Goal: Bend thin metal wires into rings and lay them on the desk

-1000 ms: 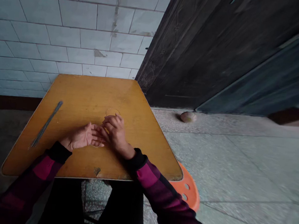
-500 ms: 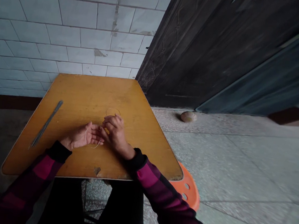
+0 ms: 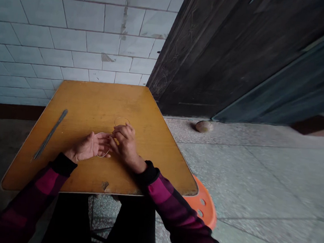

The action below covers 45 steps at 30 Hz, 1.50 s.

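Thin wire loop point(image 3: 103, 156) held between both grips.
Right grip point(image 3: 124, 144) was curled shut on it; left grip point(image 3: 86, 147) was left open above the bench point(image 3: 78, 102).

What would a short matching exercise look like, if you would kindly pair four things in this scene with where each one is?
Things:
1. Bundle of thin metal rods
2. Orange plastic stool
3. Rounded stone
4. Thin wire loop

Places:
A. Beside the table's near right corner
B. Between the left hand and right hand
C. Lying on the yellow wooden tabletop, towards its left edge
D. On the floor, at the foot of the dark door

Pairs: 1-C, 2-A, 3-D, 4-B
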Each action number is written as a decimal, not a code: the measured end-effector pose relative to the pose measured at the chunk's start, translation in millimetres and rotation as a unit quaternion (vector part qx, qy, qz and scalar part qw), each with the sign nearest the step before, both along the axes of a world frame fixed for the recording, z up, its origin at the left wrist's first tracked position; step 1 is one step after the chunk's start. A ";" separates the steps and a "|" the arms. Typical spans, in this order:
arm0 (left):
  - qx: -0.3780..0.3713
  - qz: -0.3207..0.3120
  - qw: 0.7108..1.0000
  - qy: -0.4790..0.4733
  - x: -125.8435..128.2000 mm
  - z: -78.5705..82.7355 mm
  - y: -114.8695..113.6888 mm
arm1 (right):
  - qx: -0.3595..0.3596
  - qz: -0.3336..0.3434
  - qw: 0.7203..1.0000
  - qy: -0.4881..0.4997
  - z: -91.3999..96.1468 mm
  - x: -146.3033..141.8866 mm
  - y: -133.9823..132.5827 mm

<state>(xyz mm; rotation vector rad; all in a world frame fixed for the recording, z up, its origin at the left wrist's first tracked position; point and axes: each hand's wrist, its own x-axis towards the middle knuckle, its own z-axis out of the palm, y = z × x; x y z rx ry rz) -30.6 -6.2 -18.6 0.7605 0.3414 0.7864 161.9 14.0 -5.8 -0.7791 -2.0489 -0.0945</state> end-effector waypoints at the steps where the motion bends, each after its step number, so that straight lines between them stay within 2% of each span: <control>1: -0.004 -0.002 1.000 0.000 -0.2 0.5 -0.1 | 0.000 -0.001 1.000 -0.001 0.4 0.0 -0.6; 12: -0.008 0.001 1.000 0.020 0.7 3.0 -0.6 | 0.001 0.006 1.000 0.017 -1.6 -1.0 0.5; 20: 0.012 0.018 0.999 0.031 -1.5 1.3 0.3 | -0.085 0.015 0.995 0.044 0.4 -0.6 0.2; 23: 0.088 0.098 0.988 0.077 1.9 2.7 -3.2 | -0.127 -0.004 0.990 0.062 -1.5 0.6 4.3; 26: 0.217 0.179 0.946 0.158 7.2 2.8 -6.9 | -0.171 -0.011 0.982 0.083 -4.3 1.0 7.9; 28: 0.276 0.191 0.922 0.193 9.8 1.5 -7.6 | -0.187 0.001 0.978 0.095 -5.7 0.5 8.6; 30: 0.299 0.189 0.914 0.198 10.7 0.3 -6.9 | -0.189 0.016 0.976 0.103 -6.6 -0.5 8.2; 33: 0.296 0.195 0.915 0.192 9.8 0.7 -5.6 | -0.188 0.032 0.976 0.107 -7.0 -1.8 7.1; 39: 0.288 0.190 0.918 0.197 8.0 4.3 -7.6 | -0.169 -0.012 0.982 0.079 -5.6 -1.1 6.3; 45: 0.274 0.208 0.919 0.193 7.9 2.0 -6.3 | -0.167 -0.008 0.984 0.068 -5.0 -0.9 5.7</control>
